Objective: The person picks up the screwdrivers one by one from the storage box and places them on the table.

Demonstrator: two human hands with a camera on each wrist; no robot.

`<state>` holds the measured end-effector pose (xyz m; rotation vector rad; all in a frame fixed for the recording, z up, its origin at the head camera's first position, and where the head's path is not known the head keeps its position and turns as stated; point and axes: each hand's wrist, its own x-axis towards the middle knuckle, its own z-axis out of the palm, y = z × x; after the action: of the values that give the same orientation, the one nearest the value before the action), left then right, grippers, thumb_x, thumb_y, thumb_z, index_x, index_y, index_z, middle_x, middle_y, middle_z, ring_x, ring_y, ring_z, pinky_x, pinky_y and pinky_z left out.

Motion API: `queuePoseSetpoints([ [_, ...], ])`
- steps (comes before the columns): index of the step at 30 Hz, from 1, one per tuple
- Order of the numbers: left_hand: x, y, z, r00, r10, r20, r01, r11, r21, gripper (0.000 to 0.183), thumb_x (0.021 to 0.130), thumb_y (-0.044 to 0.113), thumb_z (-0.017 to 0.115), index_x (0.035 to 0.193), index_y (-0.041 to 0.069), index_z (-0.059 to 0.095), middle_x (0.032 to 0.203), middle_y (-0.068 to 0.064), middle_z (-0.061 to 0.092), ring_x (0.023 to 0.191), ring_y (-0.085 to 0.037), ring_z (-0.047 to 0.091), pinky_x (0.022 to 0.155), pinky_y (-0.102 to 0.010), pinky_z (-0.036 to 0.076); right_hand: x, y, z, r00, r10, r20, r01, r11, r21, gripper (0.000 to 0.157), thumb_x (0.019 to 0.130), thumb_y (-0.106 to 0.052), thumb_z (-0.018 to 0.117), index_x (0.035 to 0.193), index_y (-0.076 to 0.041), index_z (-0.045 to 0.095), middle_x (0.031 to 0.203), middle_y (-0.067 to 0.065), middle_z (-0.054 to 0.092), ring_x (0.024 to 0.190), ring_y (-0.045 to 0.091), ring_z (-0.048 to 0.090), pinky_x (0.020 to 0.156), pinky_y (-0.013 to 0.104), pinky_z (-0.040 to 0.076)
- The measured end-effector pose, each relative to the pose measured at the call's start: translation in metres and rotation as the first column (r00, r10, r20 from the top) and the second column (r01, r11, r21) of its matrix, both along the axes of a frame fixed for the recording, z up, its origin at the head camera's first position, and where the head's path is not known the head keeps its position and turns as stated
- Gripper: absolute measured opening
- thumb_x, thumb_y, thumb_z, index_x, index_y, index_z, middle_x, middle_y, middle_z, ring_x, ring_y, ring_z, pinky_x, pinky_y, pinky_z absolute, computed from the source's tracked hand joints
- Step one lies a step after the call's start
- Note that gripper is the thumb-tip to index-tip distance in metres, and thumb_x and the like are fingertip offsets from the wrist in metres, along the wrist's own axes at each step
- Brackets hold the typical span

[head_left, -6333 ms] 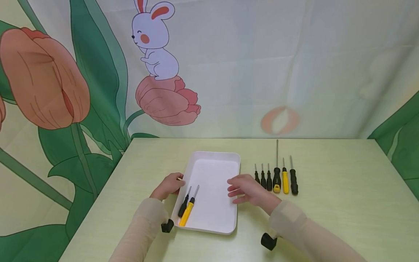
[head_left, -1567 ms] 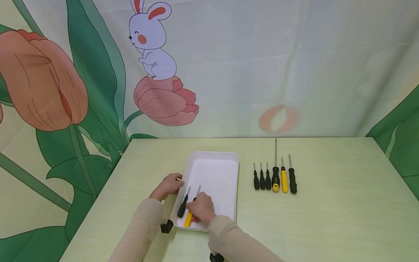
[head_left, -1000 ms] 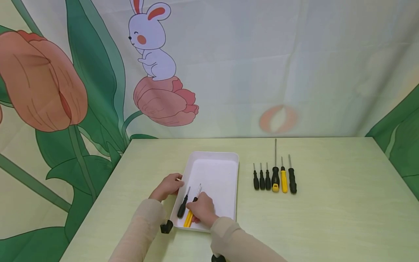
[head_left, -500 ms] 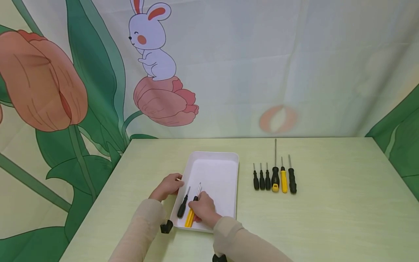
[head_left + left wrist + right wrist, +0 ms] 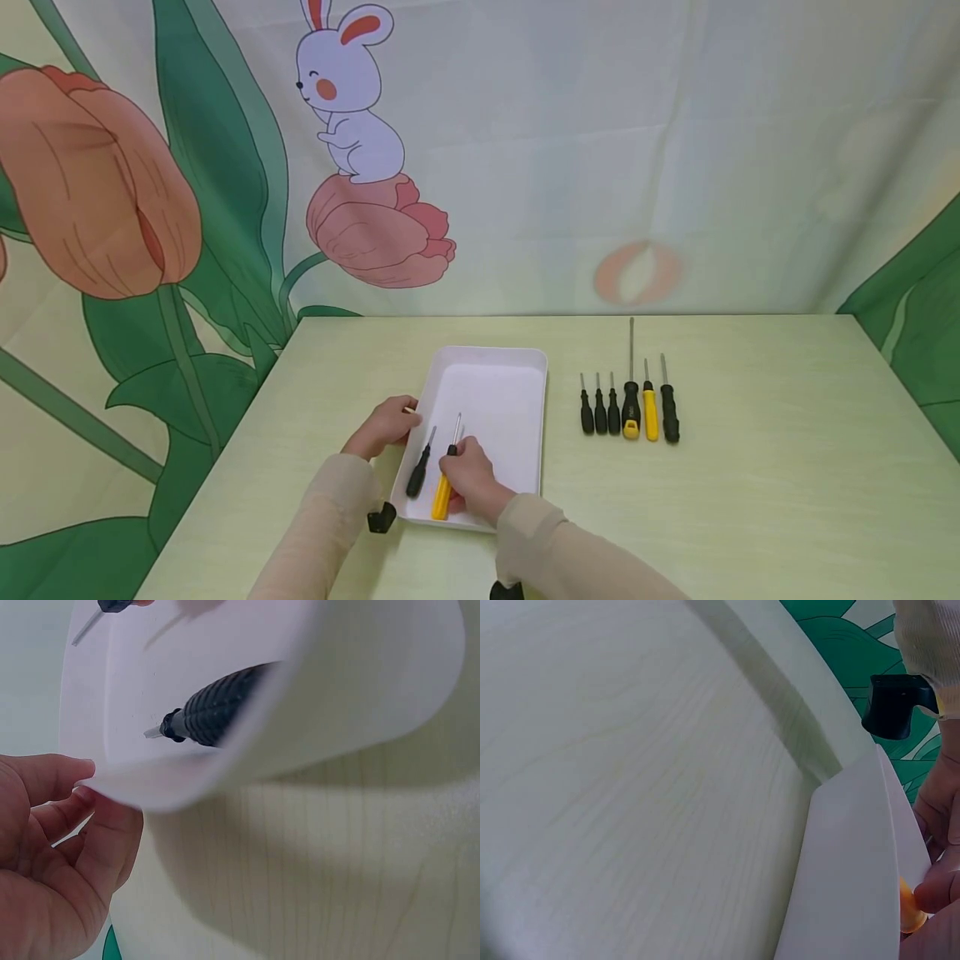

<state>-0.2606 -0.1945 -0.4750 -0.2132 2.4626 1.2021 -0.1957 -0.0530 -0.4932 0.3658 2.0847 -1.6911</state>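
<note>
With thumb and fingers, my left hand [image 5: 385, 427] pinches the left rim of a white tray [image 5: 510, 392]; the left wrist view shows the thin rim between the fingertips. Inside the tray, my right hand [image 5: 474, 477] grips a yellow-handled screwdriver [image 5: 442, 497] by its handle, the shaft pointing away. Its shaft [image 5: 90, 627] casts a shadow on the tray floor in the left wrist view. To its left lies a small black screwdriver [image 5: 418, 475], untouched. From the right wrist, part of the yellow handle [image 5: 910, 907] shows under my fingers behind the tray wall.
Right of the tray, several screwdrivers lie in a row: small black ones [image 5: 601, 415], a long black and yellow one [image 5: 632, 408], a yellow one [image 5: 649, 412] and a larger black one [image 5: 669, 412]. A printed curtain [image 5: 525, 167] hangs behind the table [image 5: 750, 500].
Earlier my right hand was open at the tray's right edge; it then took the yellow screwdriver. Over the last second it has shifted that screwdriver right, away from the black one. My left hand stays.
</note>
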Motion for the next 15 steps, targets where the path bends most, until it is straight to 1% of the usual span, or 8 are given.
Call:
queuePoseSetpoints([
  [3, 0.000, 0.000, 0.000, 1.000, 0.002, 0.001, -0.002, 1.000, -0.014, 0.028, 0.088, 0.007, 0.045, 0.112, -0.006, 0.049, 0.100, -0.020, 0.057, 0.074, -0.019, 0.059, 0.072, -0.037, 0.051, 0.000, 0.001, 0.000, 1.000, -0.009, 0.009, 0.009, 1.000, -0.001, 0.013, 0.077, -0.009, 0.050, 0.088, -0.009, 0.042, 0.066, 0.006, 0.045, 0.038, 0.016, 0.040, 0.030, 0.025, 0.038],
  [7, -0.001, 0.000, 0.000, 1.000, 0.004, 0.002, -0.004, 1.000, -0.028, 0.028, 0.088, 0.008, 0.046, 0.112, -0.005, 0.049, 0.101, -0.019, 0.057, 0.074, -0.018, 0.059, 0.072, -0.036, 0.051, 0.001, 0.002, 0.001, 1.000, -0.003, 0.000, 0.003, 1.000, -0.001, 0.014, 0.077, -0.006, 0.048, 0.090, -0.009, 0.043, 0.068, 0.006, 0.045, 0.041, 0.017, 0.041, 0.031, 0.026, 0.039],
  [15, -0.001, 0.000, 0.000, 1.000, 0.005, 0.002, -0.005, 0.999, -0.040, 0.028, 0.088, 0.008, 0.046, 0.112, -0.004, 0.050, 0.101, -0.019, 0.057, 0.073, -0.019, 0.058, 0.072, -0.036, 0.051, 0.003, 0.011, 0.012, 0.998, 0.047, -0.039, -0.047, 0.999, -0.001, 0.019, 0.076, -0.004, 0.046, 0.094, -0.007, 0.043, 0.071, 0.008, 0.046, 0.044, 0.016, 0.042, 0.032, 0.022, 0.037],
])
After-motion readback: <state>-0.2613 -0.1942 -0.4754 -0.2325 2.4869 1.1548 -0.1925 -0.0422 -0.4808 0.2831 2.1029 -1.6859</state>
